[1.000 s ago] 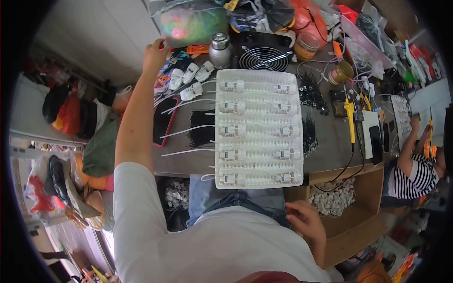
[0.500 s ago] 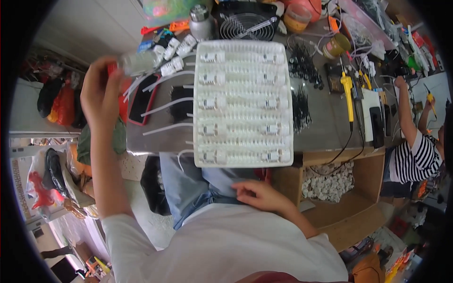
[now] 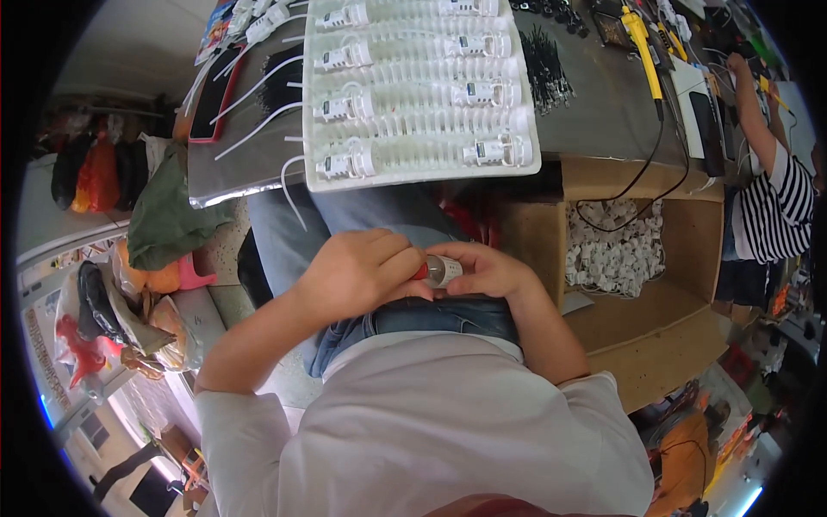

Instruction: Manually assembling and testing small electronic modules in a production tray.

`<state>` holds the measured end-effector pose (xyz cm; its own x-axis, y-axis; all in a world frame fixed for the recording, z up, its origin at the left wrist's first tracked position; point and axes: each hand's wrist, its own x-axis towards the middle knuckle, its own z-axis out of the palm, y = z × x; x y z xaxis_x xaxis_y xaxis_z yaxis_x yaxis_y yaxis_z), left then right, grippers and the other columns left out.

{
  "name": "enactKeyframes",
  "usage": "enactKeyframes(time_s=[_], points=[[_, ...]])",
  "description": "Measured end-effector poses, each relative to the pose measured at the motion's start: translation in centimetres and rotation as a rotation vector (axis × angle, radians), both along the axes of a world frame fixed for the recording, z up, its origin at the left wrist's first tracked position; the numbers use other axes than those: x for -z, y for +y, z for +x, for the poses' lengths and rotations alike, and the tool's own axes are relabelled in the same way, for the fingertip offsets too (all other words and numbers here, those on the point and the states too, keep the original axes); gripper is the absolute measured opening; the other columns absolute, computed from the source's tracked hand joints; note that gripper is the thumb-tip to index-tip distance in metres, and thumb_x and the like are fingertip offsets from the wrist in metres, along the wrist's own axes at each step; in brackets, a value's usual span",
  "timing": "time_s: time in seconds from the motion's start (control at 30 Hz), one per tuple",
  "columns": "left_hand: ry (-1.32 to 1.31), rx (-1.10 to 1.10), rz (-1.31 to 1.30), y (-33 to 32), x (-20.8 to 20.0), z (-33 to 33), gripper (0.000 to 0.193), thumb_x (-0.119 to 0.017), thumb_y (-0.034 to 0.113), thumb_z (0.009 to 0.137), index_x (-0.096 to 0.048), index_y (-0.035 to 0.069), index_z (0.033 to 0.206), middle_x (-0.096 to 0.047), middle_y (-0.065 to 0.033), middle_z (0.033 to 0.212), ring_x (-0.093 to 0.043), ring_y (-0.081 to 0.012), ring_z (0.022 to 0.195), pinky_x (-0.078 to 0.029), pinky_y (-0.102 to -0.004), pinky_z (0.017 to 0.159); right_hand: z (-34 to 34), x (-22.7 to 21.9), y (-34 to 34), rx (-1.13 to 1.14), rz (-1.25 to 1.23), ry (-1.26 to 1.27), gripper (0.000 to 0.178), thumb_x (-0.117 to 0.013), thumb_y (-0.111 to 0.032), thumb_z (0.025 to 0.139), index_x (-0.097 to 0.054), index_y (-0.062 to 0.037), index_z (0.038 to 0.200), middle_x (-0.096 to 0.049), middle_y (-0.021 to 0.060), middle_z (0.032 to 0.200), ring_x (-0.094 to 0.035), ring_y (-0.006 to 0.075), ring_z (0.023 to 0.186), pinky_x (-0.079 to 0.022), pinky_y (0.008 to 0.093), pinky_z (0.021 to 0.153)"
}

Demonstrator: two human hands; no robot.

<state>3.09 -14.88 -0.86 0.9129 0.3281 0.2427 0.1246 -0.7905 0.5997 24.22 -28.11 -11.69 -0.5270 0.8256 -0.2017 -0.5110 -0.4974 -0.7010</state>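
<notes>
Over my lap, both hands are closed on one small clear bottle (image 3: 444,270) with a pale label and a red cap (image 3: 420,272). My left hand (image 3: 362,271) has its fingers around the cap end and hides part of it. The body of the bottle is gripped by my right hand (image 3: 489,270), thumb below and fingers above. Beyond my hands, a white tray (image 3: 422,178) juts over the table's near edge. It holds rows of clear ribbed tubes (image 3: 418,121) with white cylindrical fittings (image 3: 347,160) at their ends. Thin white tubes (image 3: 250,136) stick out on its left.
A red-edged phone (image 3: 214,96) lies left of the tray, thin black parts (image 3: 544,69) to its right. Farther right is a yellow soldering iron (image 3: 641,45) with a hanging cord. An open cardboard box (image 3: 655,353) holds small white pieces. A co-worker in stripes (image 3: 775,207) sits at right.
My left hand has come from the far left of the table to my lap with the bottle. My right hand has closed on it too. The view has tilted down.
</notes>
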Motion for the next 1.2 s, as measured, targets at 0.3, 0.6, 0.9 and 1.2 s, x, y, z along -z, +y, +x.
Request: enactKeyframes(time_s=[0.3, 0.6, 0.9, 1.2], points=[[-0.088, 0.22, 0.338, -1.0, 2.3, 0.2, 0.034, -0.076, 0.041, 0.078, -0.054, 0.017, 0.07, -0.047, -0.0003, 0.068, -0.053, -0.0188, 0.059, -0.039, -0.0334, 0.047, 0.6, 2.8, 1.0, -0.322, 0.079, 0.069, 0.056, -0.074, -0.014, 0.094, -0.052, -0.0001, 0.143, -0.065, 0.0043, 0.115, -0.06, 0.009, 0.094, -0.052, 0.0259, 0.08], [0.091, -0.263, 0.21, -2.5, 3.6, 0.5, 0.044, -0.072, 0.044, 0.081, -0.052, 0.01, 0.061, -0.047, -0.0049, 0.058, -0.052, -0.0302, 0.053, -0.041, -0.0409, 0.047, 0.8, 2.5, 1.5, -0.061, 0.067, -0.065, 0.061, -0.078, -0.006, 0.089, -0.052, -0.0004, 0.145, -0.066, 0.0038, 0.122, -0.061, 0.0087, 0.1, -0.054, 0.0264, 0.082], [0.144, -0.082, -0.056, -2.6, 3.2, 0.4, 0.04, -0.073, 0.023, 0.088, -0.055, 0.006, 0.119, -0.059, -0.0124, 0.09, -0.062, -0.036, 0.078, -0.05, -0.045, 0.065, 2.7, 3.3, 1.6, 0.003, -0.057, -0.087, 0.062, -0.079, -0.004, 0.083, -0.058, -0.0053, 0.141, -0.067, 0.0026, 0.116, -0.061, 0.0085, 0.085, -0.051, 0.0238, 0.069], [0.043, -0.34, 0.264, -2.1, 6.9, 1.7, 0.016, -0.074, 0.017, 0.087, -0.061, 0.008, 0.093, -0.063, -0.0089, 0.075, -0.064, -0.0292, 0.065, -0.05, -0.0407, 0.054, 2.7, 3.5, 3.2, 0.031, -0.04, -0.128, 0.066, -0.082, -0.008, 0.084, -0.055, -0.0007, 0.143, -0.068, 0.0039, 0.11, -0.06, 0.0085, 0.076, -0.051, 0.0242, 0.064]])
